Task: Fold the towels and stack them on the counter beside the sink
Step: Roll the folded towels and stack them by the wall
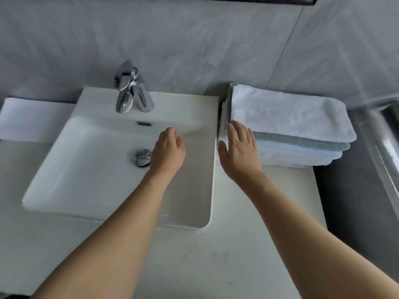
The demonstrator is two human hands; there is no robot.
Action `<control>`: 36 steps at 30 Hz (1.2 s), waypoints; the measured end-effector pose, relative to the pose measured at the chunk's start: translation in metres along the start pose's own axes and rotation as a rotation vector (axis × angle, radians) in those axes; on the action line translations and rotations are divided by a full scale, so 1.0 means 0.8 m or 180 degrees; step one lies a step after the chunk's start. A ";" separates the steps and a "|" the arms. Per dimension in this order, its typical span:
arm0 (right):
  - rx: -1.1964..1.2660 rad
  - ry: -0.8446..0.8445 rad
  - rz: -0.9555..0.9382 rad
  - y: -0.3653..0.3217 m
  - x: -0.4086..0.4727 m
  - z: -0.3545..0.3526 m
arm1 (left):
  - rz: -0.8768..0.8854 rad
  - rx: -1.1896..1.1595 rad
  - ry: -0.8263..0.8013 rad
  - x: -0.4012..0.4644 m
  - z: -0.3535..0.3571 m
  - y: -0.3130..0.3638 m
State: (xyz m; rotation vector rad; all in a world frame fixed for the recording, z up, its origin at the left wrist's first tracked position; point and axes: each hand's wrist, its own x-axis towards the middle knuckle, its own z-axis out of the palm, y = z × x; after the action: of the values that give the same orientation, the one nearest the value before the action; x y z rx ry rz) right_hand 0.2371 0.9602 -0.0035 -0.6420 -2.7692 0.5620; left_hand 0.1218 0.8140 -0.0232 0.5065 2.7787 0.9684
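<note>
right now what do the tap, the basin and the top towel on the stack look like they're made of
Tap: polished, chrome-looking metal, judging by its mirror-like reflections.
Basin: glossy white, probably glazed ceramic; it is smooth with soft highlights, though the look alone leaves that open.
Top towel: white terry cloth, likely cotton, with a fuzzy looped pile and rounded folded edges.

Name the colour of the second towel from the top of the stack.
Grey second towel, clearest in the head view.

Bathroom: sink (121, 214), faucet (127, 89), tiled wall (194, 39)
</note>
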 end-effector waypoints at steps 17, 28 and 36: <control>0.0636 -0.0688 -0.0152 -0.333 -0.021 0.167 | -0.0313 -0.0191 0.0148 0.001 -0.216 -0.278; 0.3458 -0.1555 0.1352 -0.577 0.085 0.272 | -0.1723 -0.1154 0.0685 0.097 -0.348 -0.475; 0.4580 -0.1067 0.4589 -0.611 0.161 0.406 | -0.3108 -0.2829 0.0645 0.226 -0.378 -0.597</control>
State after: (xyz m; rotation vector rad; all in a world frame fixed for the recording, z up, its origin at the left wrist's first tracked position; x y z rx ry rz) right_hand -0.1589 0.5134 -0.0714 -1.8930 -0.8349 2.5050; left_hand -0.2488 0.3558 -0.0935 -0.9828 1.9085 1.7334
